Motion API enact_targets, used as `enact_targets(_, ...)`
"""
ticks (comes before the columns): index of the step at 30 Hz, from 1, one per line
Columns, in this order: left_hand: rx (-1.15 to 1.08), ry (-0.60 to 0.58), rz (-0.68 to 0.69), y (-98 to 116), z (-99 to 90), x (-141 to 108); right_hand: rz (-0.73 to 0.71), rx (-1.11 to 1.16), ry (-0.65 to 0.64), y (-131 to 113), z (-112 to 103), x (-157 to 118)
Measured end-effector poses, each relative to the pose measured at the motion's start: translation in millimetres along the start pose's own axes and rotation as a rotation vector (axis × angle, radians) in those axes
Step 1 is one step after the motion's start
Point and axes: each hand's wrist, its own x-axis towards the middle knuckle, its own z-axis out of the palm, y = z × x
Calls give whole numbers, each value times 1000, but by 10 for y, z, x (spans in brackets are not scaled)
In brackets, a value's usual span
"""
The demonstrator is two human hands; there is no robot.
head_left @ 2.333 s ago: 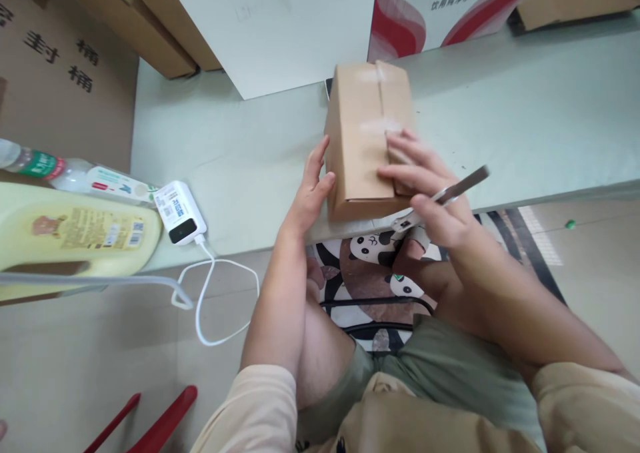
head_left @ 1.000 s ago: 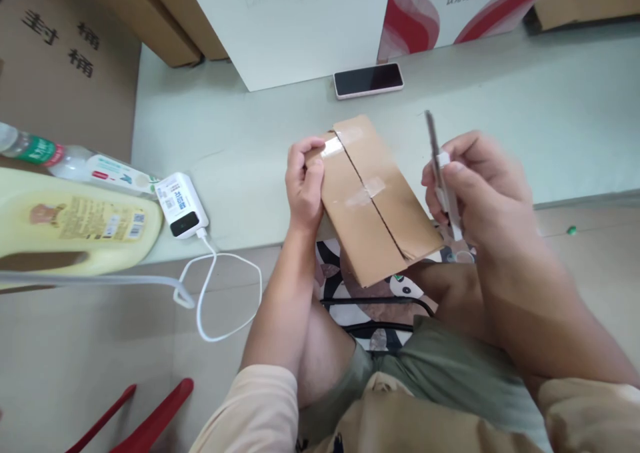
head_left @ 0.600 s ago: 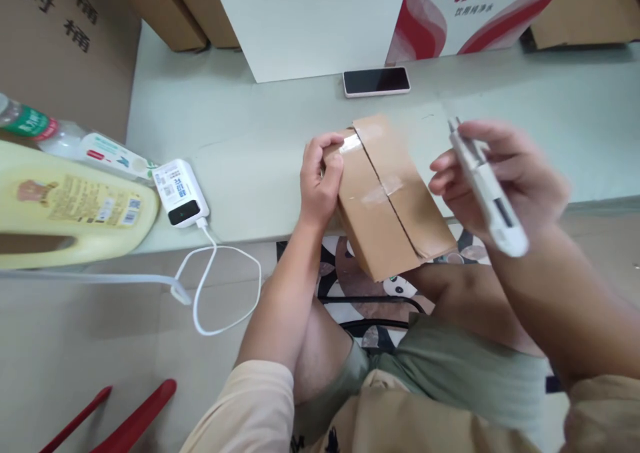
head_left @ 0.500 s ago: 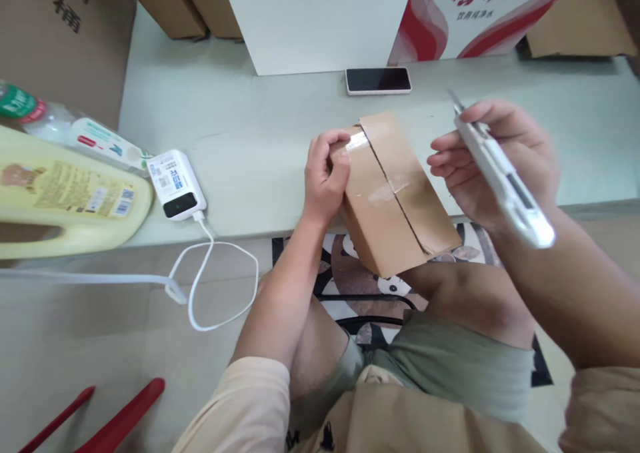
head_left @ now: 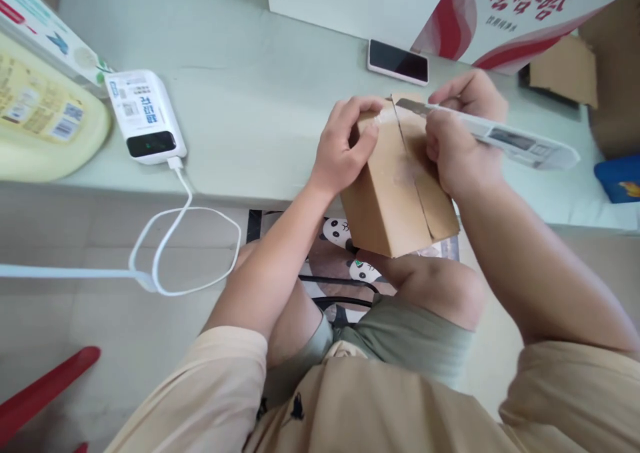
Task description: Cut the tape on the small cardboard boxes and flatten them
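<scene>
A brown cardboard box (head_left: 383, 193) rests at the table's front edge, its near end jutting out over my lap. Clear tape covers the far end of the seam between its top flaps. My left hand (head_left: 347, 140) grips the box's far left corner, thumb on top. In my right hand (head_left: 467, 130) is a white utility knife (head_left: 520, 140), its blade extended and pointing left. The blade tip lies over the seam at the far end; whether it cuts into the tape I cannot tell.
A phone (head_left: 399, 61) lies behind the box, before a white and red carton (head_left: 500, 20). At left, a white power bank (head_left: 145, 116) with a looped cable (head_left: 187, 210) sits near a yellow bottle (head_left: 45, 113). A blue packet (head_left: 620, 178) is at the right.
My right hand has swung the knife leftward and brought its blade onto the far end of the box's seam. My left hand still holds the box. The view has shifted.
</scene>
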Motion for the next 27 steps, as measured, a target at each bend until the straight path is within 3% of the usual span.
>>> enact_targets(3, 13, 8, -4, -36, 6, 3, -154, -174, 149, -32, 33, -59)
enact_targets(8, -44, 21, -72, -61, -1, -7, -214, -325, 251, -138, 75, -107)
enact_targets(14, -4, 10, -22, -46, -7, -9, -203, -324, 240, -180, 74, -104)
enact_targets(19, 43, -9, 25, -18, -1, -8, -173, -175, 269, -195, 69, -183)
enact_targets(24, 19, -11, -24, 12, 0, -17, -200, -129, 387, -32, 31, -292)
enact_targets(27, -11, -13, -45, 20, 0, -21, -186, -109, 336, 174, -48, -326)
